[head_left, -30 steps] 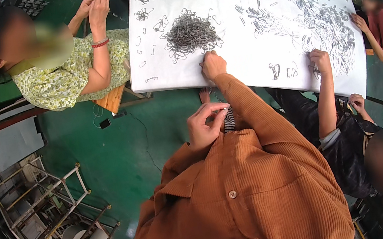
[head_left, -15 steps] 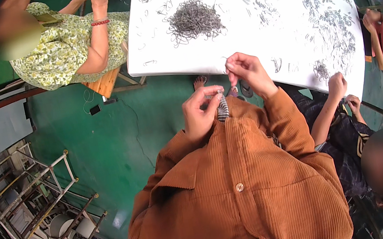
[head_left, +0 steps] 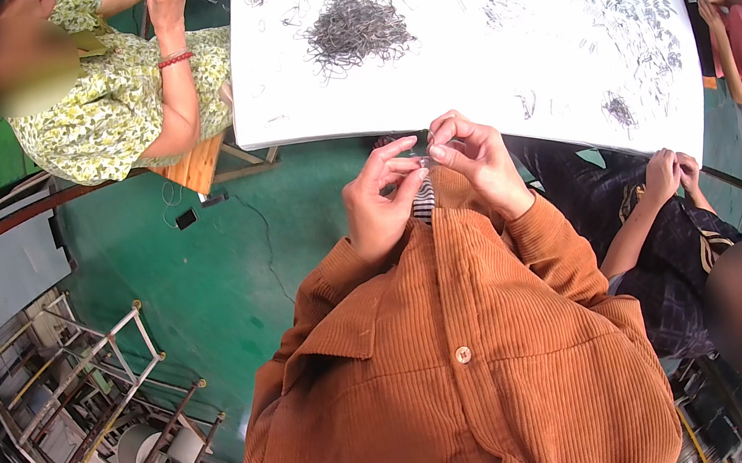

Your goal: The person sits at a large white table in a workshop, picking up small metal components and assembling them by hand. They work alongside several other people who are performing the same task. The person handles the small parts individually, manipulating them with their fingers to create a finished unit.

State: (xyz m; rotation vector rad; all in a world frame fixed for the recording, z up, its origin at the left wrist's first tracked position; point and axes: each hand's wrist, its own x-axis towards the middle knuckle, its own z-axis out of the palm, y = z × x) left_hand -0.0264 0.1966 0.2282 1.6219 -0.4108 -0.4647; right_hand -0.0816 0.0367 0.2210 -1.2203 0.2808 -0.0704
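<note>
While brown sleeves [head_left: 331, 282] angle inward, hands [head_left: 378, 199] [head_left: 486, 165] nearly meet, fingers [head_left: 450, 127] curled; cannot tell whether clamped.

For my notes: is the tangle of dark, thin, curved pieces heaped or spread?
Heaped: the dark tangle overlaps itself densely on the white table.

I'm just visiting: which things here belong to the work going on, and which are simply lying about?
Seemingly part of the job:
left hand and right hand, fingertips close together at a tiny piece, too small to identify
dark pile of thin, curved bits
white table under the pile

Apparently just lying about:
phone on the floor
metal frame
grey panel
</note>
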